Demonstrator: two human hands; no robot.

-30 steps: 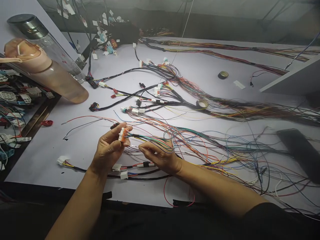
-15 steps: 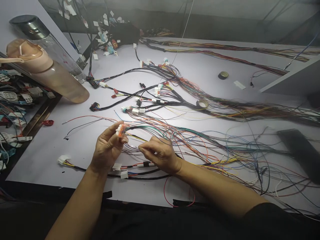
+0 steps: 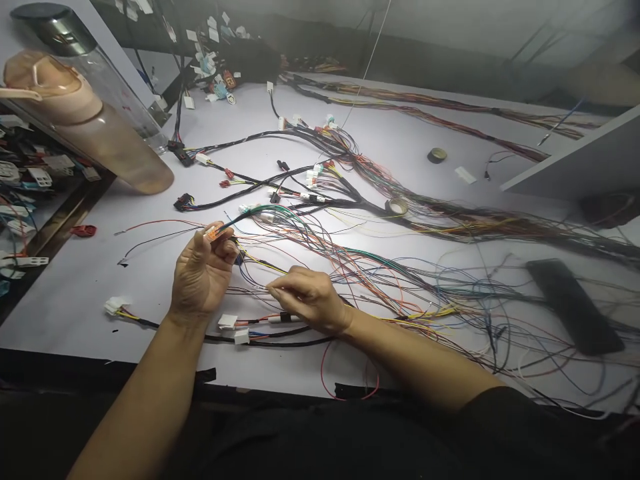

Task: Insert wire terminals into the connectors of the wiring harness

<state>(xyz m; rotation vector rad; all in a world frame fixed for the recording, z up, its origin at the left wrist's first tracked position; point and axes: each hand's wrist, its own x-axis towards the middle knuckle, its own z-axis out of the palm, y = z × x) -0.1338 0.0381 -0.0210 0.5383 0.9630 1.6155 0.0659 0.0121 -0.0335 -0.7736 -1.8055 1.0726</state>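
Between its thumb and fingers, my left hand (image 3: 203, 270) holds an orange and white connector (image 3: 215, 232). A green and dark bundle of wires (image 3: 273, 208) arches out of the connector to the right. My right hand (image 3: 310, 299) is closed in a pinch on a thin wire (image 3: 259, 287), whose tip points toward the left hand. Several loose wires run beneath and behind both hands. Below them, white connectors (image 3: 228, 323) on black-sleeved cables rest on the table.
Two bottles (image 3: 120, 150) lean at the left, beside a heap of connectors (image 3: 30, 193). Taped harnesses (image 3: 350, 200) stretch across the table (image 3: 165, 360). Tape rolls (image 3: 437, 155), a dark flat slab (image 3: 575, 307) and a red connector (image 3: 84, 231) also lie there.
My left hand has raised and turned the connector, so its orange side and the wire bundle now face up. My right hand keeps its pinch, slightly farther left. The whole view has shifted a little.
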